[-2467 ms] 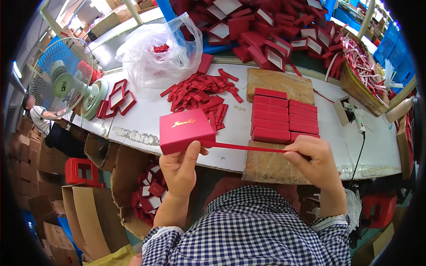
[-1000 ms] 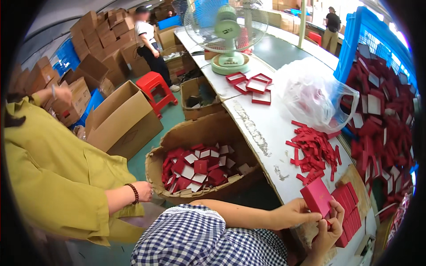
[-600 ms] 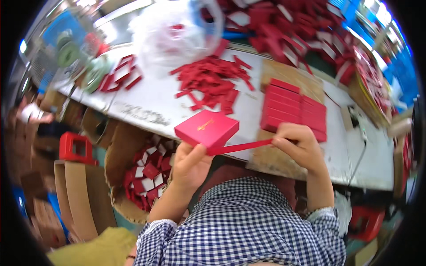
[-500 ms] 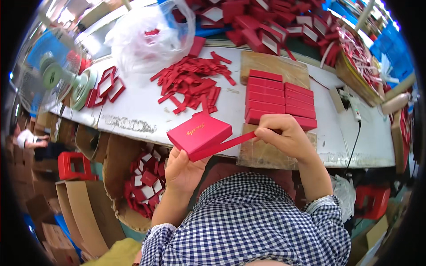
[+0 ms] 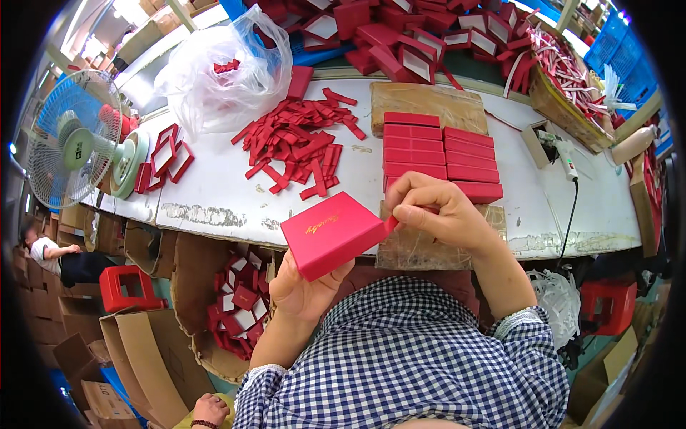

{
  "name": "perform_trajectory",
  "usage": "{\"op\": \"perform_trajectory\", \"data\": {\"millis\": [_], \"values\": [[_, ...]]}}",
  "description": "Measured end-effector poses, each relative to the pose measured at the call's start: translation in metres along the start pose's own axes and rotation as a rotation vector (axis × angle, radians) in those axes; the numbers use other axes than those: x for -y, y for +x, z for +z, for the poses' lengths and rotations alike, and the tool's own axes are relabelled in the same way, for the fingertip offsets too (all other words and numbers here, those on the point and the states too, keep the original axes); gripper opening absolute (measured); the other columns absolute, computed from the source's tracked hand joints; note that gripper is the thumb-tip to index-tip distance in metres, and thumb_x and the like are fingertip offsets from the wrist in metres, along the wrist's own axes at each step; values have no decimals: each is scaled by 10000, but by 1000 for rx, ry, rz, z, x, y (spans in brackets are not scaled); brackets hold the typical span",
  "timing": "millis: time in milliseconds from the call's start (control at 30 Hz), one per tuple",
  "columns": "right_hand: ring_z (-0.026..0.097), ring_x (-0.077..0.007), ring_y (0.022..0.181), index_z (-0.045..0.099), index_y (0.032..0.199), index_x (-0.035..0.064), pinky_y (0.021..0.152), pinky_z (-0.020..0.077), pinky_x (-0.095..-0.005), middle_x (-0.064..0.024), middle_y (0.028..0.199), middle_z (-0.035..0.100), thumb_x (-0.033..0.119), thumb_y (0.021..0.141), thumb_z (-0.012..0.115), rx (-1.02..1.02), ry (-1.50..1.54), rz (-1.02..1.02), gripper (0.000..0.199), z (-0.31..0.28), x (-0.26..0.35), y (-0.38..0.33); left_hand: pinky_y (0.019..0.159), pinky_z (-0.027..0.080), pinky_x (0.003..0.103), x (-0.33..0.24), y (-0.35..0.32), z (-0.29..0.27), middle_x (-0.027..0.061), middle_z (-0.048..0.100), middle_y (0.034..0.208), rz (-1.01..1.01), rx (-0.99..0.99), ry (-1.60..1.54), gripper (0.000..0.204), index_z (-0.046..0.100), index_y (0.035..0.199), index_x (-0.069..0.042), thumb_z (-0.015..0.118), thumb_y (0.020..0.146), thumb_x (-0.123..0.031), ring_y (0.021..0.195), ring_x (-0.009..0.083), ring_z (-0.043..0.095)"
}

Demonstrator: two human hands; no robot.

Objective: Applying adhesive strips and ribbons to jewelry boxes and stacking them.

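Loose heap of red strips (image 5: 296,146) at mid-table, just left of neat rows of flat red boxes (image 5: 436,154) on a brown board. Clear plastic bag (image 5: 221,71) behind the heap. Blue desk fan (image 5: 75,139) at the left end, red frames (image 5: 164,154) beside its base. Glue gun (image 5: 564,154) at right. Below the table edge, open carton of red lids (image 5: 239,304) and a red stool (image 5: 128,286).

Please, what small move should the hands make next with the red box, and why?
Probably the right hand should press the strip end flat against the red box. The left hand holds the box from below, and the right fingers already pinch at its right edge.
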State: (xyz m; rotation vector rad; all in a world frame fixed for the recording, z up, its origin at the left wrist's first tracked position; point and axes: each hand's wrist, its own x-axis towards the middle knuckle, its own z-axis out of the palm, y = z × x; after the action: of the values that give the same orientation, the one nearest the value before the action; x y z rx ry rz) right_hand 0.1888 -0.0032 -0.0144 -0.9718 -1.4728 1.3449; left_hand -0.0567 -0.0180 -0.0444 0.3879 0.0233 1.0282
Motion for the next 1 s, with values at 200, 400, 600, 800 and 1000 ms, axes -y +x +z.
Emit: {"op": "perform_trajectory", "data": {"millis": [200,400,600,800,1000], "values": [[543,-210,1098,566,643,24,878,479,-329,-116,1191,541,120,768,750,-101,256,-181,242,27,-5,7,1025,405,383,12,17,27,147,534,1254,30,-120,-47,512,450,1292,-27,651,850,-189,1194,265,511],[608,-188,969,614,762,3,820,516,-331,-147,1072,603,86,718,785,-277,-438,-418,195,42,13,1,954,423,330,26,16,6,59,580,1159,252,-159,630,307,564,1152,-31,568,857,54,1077,150,553],[515,-29,533,583,913,7,472,392,-169,-18,674,607,87,805,724,-329,-13,8,195,11,16,-12,1044,382,413,1,10,0,118,571,1231,279,-103,549,352,547,1197,-2,603,857,-76,1184,249,525],[502,-24,506,564,843,20,440,369,-161,-29,674,605,95,866,660,-255,218,124,123,18,12,-5,1057,377,433,3,9,14,155,574,1226,81,-118,271,406,559,1181,17,654,832,-166,1189,274,527],[501,-25,501,563,847,22,435,366,-164,-30,669,604,99,866,661,-236,242,123,126,20,12,-5,1051,389,442,4,8,13,168,536,1272,49,-68,196,510,482,1262,21,670,829,-173,1202,291,515]]}}
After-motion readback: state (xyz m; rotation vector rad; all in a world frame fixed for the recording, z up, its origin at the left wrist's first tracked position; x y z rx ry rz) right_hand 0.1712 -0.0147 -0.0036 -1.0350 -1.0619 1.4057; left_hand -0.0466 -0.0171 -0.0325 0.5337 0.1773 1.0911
